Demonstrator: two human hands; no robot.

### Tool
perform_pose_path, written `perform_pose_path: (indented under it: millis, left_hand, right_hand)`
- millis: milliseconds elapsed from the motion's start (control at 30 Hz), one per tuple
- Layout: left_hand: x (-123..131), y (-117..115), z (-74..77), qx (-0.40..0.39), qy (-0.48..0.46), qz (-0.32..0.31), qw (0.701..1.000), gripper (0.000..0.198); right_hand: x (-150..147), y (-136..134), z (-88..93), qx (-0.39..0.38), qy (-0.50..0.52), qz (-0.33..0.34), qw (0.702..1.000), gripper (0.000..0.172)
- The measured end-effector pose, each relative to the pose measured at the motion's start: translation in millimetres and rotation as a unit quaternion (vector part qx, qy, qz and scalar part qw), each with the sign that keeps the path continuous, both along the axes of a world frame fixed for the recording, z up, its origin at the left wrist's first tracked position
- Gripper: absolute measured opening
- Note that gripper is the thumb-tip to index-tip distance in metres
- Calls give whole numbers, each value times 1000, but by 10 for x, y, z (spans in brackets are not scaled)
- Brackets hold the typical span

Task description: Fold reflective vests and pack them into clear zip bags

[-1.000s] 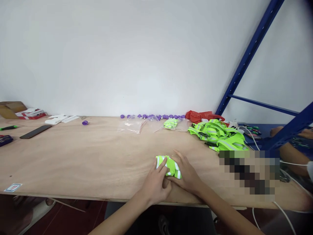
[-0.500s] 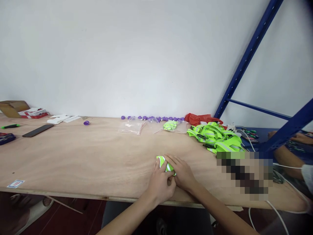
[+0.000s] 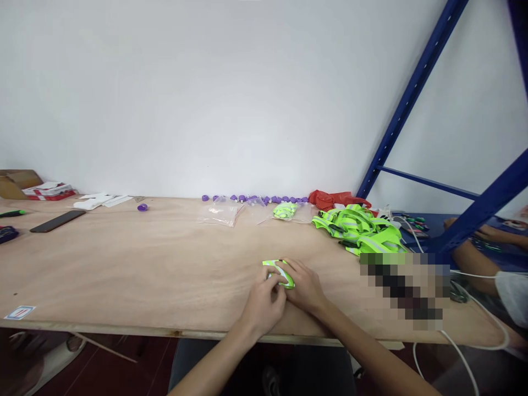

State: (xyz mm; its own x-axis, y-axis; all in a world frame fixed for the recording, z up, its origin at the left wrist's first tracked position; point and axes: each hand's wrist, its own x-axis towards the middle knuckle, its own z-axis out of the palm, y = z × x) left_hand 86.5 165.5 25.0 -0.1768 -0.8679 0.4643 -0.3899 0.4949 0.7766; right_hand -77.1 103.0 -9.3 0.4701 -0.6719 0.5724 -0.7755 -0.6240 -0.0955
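Hands (image 3: 304,286) have drawn closer together around the folded yellow-green strap (image 3: 282,273).

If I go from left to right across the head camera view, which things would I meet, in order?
Cardboard box, white flat pieces, lone purple roll, leftmost clear bag, left hand, right hand, pile of lime straps, another person's sleeve.
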Motion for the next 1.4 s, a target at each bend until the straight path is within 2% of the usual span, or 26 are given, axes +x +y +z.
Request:
perform_pose_path:
  millis: [100,200,300,367,400,467,533,567,667,733,767,867,967,1033,1133,1233,1300,1400]
  left_hand:
    - [162,-63,104,9,21,-32,999,26]
    - [332,-192,241,17,20,-37,999,24]
    - [452,-367,351,22,-21,-47,998,25]
    - [461,-485,367,14,-70,-79,994,35]
    - [437,-541,355,4,-106,-97,990,48]
    - [336,-648,297,-36,-194,-118,973,87]
    - [187,-746,220,-95,-276,-112,950,119]
    - [108,-788,184,-128,-302,-106,939,126]
    - [-82,-863,126,-213,-330,-103,914,119]
    - [-147,-863,140,-240,-330,-106,907,113]
    - [-162,-854,162,-244,-329,-108,906,113]
    - [-174,-822,264,-224,-320,-123,912,118]
    - [-165,-805,368,-195,-293,-130,927,123]
    - [-150,-794,407,-175,-263,-127,940,125]
    - [-106,-770,398,-150,-223,-124,955,127]
    - [-50,-746,337,-164,-201,-129,957,119]
    - [-21,-732,310,-183,-182,-129,957,115]
    - [-2,-721,338,-206,-151,-118,960,118]
  right_hand:
    - [-12,-1,17,-19,-25,6,999,41]
    - [-37,1,50,-19,-70,2,997,39]
    - [-66,-11,96,16,-170,9,985,40]
    - [-75,-24,135,68,-274,12,959,43]
    - [-74,-29,155,101,-332,5,938,45]
    - [-54,-25,193,174,-447,-24,877,51]
    - [-16,5,222,245,-545,-56,800,58]
    - [5,29,233,275,-588,-66,758,61]
    - [50,113,256,350,-679,-55,643,67]
    - [52,151,275,384,-702,-35,598,70]
    - [47,160,287,397,-703,-27,590,71]
    - [36,161,316,408,-689,-14,599,71]
    - [45,182,306,385,-677,14,627,72]
    - [49,233,274,345,-657,46,669,73]
    - [50,340,242,289,-587,77,752,75]
    - [77,423,304,260,-533,64,802,86]
    - [118,446,395,232,-529,35,816,79]
    - [182,433,531,209,-542,-18,814,52]
